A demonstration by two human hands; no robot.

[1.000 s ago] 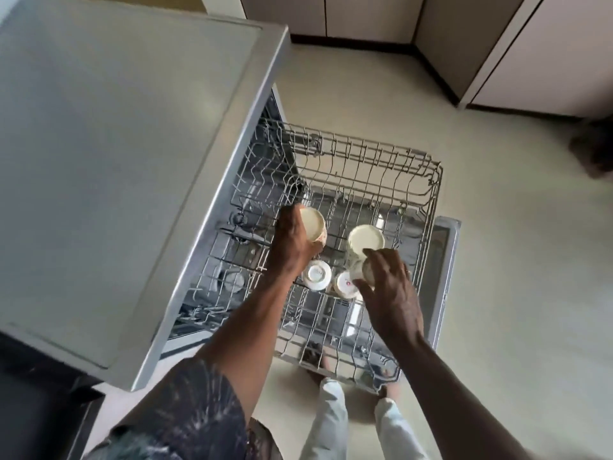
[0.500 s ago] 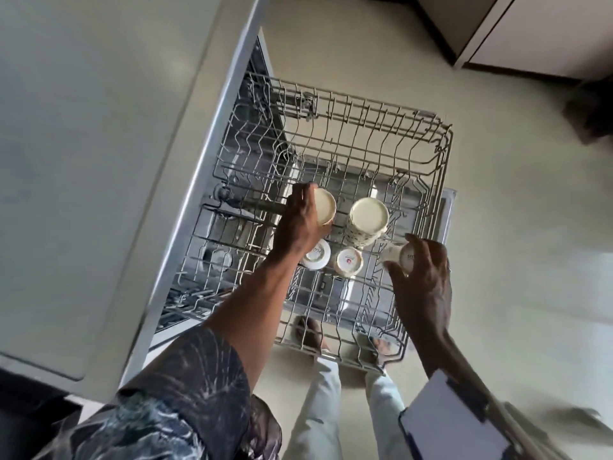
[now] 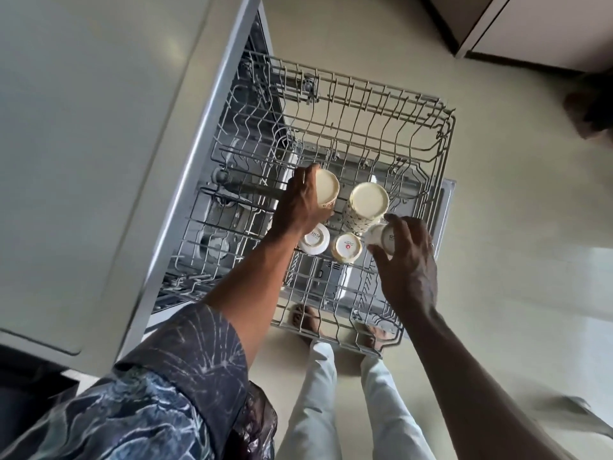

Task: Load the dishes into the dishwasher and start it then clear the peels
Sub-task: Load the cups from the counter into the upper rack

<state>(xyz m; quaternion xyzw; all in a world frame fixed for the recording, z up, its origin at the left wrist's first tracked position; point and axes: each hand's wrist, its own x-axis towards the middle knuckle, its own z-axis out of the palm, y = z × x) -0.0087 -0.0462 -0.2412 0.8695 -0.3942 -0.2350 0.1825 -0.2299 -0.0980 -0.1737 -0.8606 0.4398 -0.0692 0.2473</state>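
Dishwasher rack (image 3: 444, 154) part-loaded: speckled cup (image 3: 366, 202) down, two small cups (image 3: 346, 248) on its near side. Left hand (image 3: 300, 207) grasps a cream cup (image 3: 326, 189) just left of it, right hand (image 3: 408, 257) a white cup (image 3: 381, 239) just right. Start, peels pending.

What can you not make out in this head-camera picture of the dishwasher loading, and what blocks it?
1. Head view: the left hand covers most of the side of its cup, so its print is hidden.
2. The right hand hides much of the small cup.
3. The counter hides the inside of the dishwasher.
4. The dark object is blurred and cut by the right edge.
5. No peels are in frame.
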